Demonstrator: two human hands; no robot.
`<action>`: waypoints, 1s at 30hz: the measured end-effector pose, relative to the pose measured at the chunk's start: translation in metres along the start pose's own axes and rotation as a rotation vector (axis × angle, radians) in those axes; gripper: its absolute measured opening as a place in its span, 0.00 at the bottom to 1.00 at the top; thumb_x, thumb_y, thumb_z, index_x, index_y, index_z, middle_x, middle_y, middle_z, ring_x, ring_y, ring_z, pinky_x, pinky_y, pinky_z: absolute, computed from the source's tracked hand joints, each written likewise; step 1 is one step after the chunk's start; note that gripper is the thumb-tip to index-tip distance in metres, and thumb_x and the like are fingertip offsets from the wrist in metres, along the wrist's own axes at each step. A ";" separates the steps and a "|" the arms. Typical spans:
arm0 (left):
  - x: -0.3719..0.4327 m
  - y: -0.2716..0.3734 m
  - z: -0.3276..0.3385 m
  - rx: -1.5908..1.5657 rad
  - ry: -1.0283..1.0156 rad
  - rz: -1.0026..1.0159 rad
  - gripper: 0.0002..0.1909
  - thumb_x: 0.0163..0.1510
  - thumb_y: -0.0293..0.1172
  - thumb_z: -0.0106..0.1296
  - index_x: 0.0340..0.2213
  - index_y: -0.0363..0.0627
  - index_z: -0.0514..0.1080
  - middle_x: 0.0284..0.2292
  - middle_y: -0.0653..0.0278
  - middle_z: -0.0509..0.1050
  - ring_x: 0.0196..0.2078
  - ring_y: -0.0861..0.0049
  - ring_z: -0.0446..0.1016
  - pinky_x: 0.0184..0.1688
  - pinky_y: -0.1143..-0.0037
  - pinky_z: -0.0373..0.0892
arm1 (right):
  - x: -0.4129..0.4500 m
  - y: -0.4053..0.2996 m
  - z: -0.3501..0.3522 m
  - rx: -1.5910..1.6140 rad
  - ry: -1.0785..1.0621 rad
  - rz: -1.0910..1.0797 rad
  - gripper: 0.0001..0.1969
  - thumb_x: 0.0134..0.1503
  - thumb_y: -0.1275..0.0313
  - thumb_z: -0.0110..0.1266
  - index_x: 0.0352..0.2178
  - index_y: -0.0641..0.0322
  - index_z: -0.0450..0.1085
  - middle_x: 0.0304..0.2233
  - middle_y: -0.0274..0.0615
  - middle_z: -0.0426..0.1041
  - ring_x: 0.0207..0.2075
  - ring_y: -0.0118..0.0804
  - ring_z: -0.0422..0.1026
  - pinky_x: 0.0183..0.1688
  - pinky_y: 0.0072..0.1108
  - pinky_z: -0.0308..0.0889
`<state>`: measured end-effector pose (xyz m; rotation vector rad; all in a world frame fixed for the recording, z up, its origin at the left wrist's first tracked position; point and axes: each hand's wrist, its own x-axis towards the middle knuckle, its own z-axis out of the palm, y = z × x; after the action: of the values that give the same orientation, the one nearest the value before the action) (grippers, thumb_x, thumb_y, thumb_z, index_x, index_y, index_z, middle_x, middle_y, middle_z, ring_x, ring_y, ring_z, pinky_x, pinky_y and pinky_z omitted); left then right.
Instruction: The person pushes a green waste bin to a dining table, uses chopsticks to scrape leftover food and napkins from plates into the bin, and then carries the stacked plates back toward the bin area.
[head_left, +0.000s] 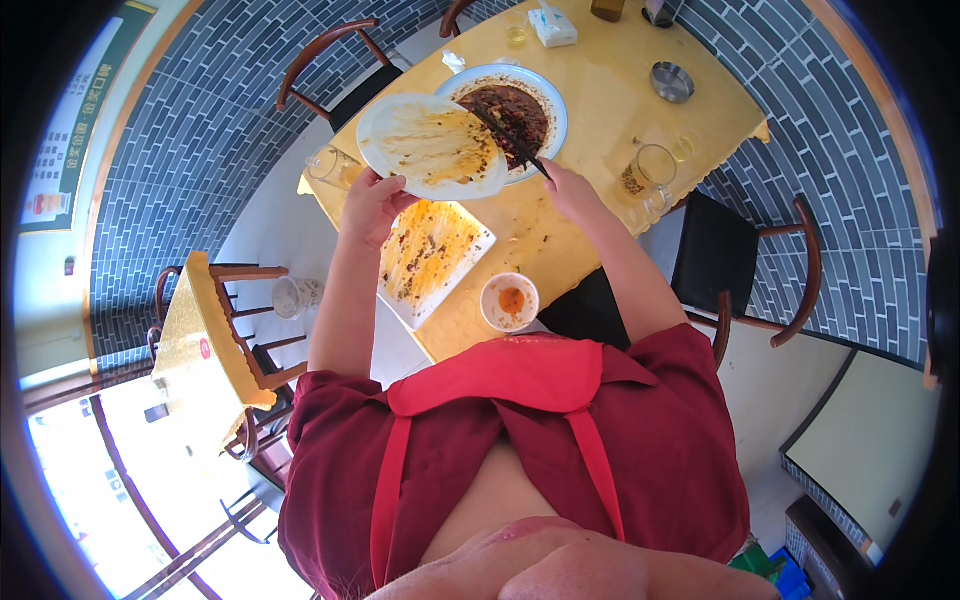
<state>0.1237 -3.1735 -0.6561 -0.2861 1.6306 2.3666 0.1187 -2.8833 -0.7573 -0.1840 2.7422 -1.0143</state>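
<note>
My left hand (379, 204) grips the near left rim of a white oval plate (435, 146) smeared with orange oil and bits. The plate is tilted, its right side over a large round blue-rimmed dish (551, 97) of dark red leftovers. Black chopsticks (514, 141) are held in my right hand (568, 193), their tips at the plate's right edge above the dish. Below the oval plate lies a white rectangular plate (431, 262) with oily residue. Nearer to me stands a small white bowl (510, 302) with a little orange liquid.
On the yellow-covered table (600, 97) are a glass mug (649, 172) at right, a glass mug (330, 165) at left, a metal ashtray (673, 82), a tissue pack (553, 28) and crumpled tissue (454, 61). Black-seated chairs (716, 255) stand around.
</note>
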 end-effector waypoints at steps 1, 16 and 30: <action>0.001 -0.002 -0.004 -0.032 0.002 0.006 0.16 0.44 0.18 0.42 0.39 0.32 0.60 0.36 0.54 0.68 0.35 0.66 0.71 0.39 0.70 0.70 | -0.004 -0.001 0.000 0.011 -0.043 -0.025 0.20 0.51 0.73 0.39 0.48 0.58 0.54 0.29 0.53 0.68 0.30 0.49 0.68 0.32 0.34 0.62; -0.003 -0.011 -0.010 -0.166 0.016 0.035 0.17 0.44 0.19 0.41 0.40 0.32 0.60 0.37 0.53 0.67 0.38 0.64 0.70 0.41 0.69 0.69 | -0.014 0.021 -0.002 0.039 -0.001 0.028 0.19 0.51 0.72 0.39 0.47 0.57 0.55 0.31 0.56 0.67 0.33 0.52 0.67 0.35 0.35 0.61; -0.034 -0.040 -0.043 -0.205 0.116 0.026 0.24 0.43 0.19 0.40 0.45 0.35 0.55 0.44 0.53 0.63 0.45 0.63 0.64 0.47 0.67 0.63 | -0.047 0.022 0.002 0.155 -0.002 0.005 0.20 0.51 0.72 0.41 0.48 0.55 0.55 0.34 0.52 0.67 0.37 0.45 0.67 0.39 0.27 0.61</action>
<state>0.1698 -3.2035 -0.6964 -0.4512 1.4475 2.5846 0.1635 -2.8588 -0.7660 -0.1523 2.6462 -1.2179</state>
